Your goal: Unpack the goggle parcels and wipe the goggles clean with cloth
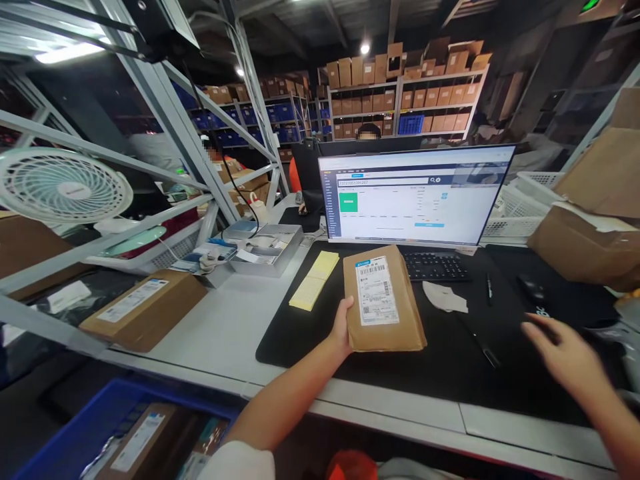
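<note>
My left hand (343, 323) grips the left edge of a brown cardboard parcel (413, 319), holding it tilted up over the black desk mat (300, 343). A white shipping label (377, 291) with barcodes faces me on its front. My right hand (563, 347) is off to the right above the mat, fingers apart, with nothing in it. Near that hand lie a black computer mouse (531, 288) and a dark pen (486, 350). Behind the parcel, a black keyboard (435, 267) is partly hidden.
A lit monitor (415, 200) stands behind the keyboard. Left of the parcel lies a yellow pad (314, 280); farther left are a grey tray (280, 257) and another labelled box (145, 310). A blue bin (75, 433) holds parcels below. A fan (65, 187) hangs at left.
</note>
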Demonstrator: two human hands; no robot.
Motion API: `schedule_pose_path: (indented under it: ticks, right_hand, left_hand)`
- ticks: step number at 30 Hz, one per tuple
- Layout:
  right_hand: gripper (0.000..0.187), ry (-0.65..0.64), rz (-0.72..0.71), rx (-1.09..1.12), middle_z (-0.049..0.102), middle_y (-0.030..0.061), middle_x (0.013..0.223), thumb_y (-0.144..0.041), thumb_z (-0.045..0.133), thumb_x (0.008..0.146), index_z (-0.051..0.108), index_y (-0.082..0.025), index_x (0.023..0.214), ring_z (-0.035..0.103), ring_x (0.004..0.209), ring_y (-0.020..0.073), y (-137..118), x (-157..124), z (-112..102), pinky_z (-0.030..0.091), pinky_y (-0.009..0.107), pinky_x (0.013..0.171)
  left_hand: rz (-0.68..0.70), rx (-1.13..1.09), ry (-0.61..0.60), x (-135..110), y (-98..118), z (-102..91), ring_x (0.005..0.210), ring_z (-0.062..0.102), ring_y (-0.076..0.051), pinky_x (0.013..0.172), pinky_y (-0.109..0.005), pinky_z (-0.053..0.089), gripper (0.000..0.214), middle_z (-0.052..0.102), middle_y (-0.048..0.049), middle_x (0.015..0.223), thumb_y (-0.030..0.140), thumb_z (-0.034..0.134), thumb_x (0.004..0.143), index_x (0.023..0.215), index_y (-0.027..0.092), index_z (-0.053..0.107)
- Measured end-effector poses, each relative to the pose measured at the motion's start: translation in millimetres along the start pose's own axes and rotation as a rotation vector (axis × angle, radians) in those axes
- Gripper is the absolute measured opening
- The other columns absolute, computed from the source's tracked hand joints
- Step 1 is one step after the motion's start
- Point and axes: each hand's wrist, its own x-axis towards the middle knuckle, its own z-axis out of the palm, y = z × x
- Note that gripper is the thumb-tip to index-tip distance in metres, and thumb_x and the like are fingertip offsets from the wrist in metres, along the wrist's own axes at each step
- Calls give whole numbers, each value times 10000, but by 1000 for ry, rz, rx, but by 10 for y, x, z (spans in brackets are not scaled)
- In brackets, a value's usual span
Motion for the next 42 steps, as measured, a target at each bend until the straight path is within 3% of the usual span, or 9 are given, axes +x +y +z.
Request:
schedule_pose_path:
  ticks: [3, 7, 11, 14, 20, 26, 31, 37, 42]
  right_hand:
    - [879, -455, -12, 469, 449, 175, 1587, -723, 720, 761, 475, -323, 1505, 508, 1396, 372, -672, -319, 642, 407, 547, 1116]
    - [1149, -758, -30, 746, 308, 154, 1672, -717, 813, 693, 271, -317, 1623, 438, 1461, 377, -1204, -631, 1207, 375, 579, 1173]
    - [938, -660, 142, 900, 624, 185, 1418, -670, 866, 648, 553, -215, 1405, 576, 1325, 407, -1225, -679, 1409, 418, 606, 1150]
    - [825, -612, 331, 996, 737, 161, 1221, -716, 882, 541, 676, -217, 1165, 659, 1195, 440, -1049, -634, 1428, 474, 639, 1081]
    - [757, -557, 557, 1011, 793, 119, 967, -822, 831, 427, 724, -247, 909, 702, 1096, 458, -913, -595, 1402, 517, 642, 1023]
    - [775, -310, 465, 1071, 749, 75, 1223, -633, 925, 529, 672, -252, 1155, 671, 1199, 383, -1110, -663, 1430, 535, 539, 1067]
    - [706, -348, 404, 1089, 670, 44, 1388, -686, 775, 775, 619, -275, 1328, 610, 1311, 304, -1202, -713, 1423, 526, 441, 1105]
    - [758, -389, 578, 1074, 737, 68, 1258, -791, 714, 746, 689, -246, 1273, 639, 1267, 337, -1246, -780, 1350, 573, 463, 1038]
    - [785, -405, 562, 1036, 753, 57, 1216, -802, 610, 816, 646, -250, 1373, 668, 1225, 316, -1189, -797, 1294, 578, 442, 1031]
  left_hand:
    - [22, 41, -12, -25, -54, 36, 1178, 682, -420, 1026, -578, 537, 778, 768, -146, 1157, 609, 735, 644, 1284, 174, 652]
    - [289, 241, -50, -113, -132, 110, 1358, 571, -397, 1148, -533, 463, 814, 657, -117, 1399, 553, 837, 638, 1354, 239, 611]
    - [591, 593, -70, -228, -169, 91, 1568, 297, -337, 1308, -434, 236, 971, 365, -84, 1664, 530, 883, 677, 1524, 298, 468]
    - [615, 710, -191, -297, -158, 55, 1608, 182, -321, 1328, -444, 157, 1114, 217, -79, 1727, 541, 864, 720, 1631, 320, 262]
    - [699, 957, -252, -385, -105, 104, 1595, 214, -354, 1330, -509, 130, 956, 269, -81, 1708, 501, 808, 803, 1614, 330, 331]
    - [653, 1146, -246, -258, -134, 63, 1597, 134, -427, 1287, -624, 177, 1085, -13, -149, 1740, 735, 731, 766, 1635, 283, 264]
    - [631, 1213, -335, -119, -215, -57, 1600, -130, -422, 1276, -667, 49, 1305, -212, -104, 1725, 811, 728, 697, 1653, 355, -35]
    - [939, 1199, -471, -93, -293, -54, 1600, -98, -437, 1271, -657, -33, 1300, -138, -75, 1746, 857, 695, 679, 1651, 374, -20]
    - [1022, 1091, -394, -119, -348, 63, 1614, 72, -392, 1301, -596, 51, 1119, 67, -94, 1753, 757, 672, 798, 1660, 337, 95]
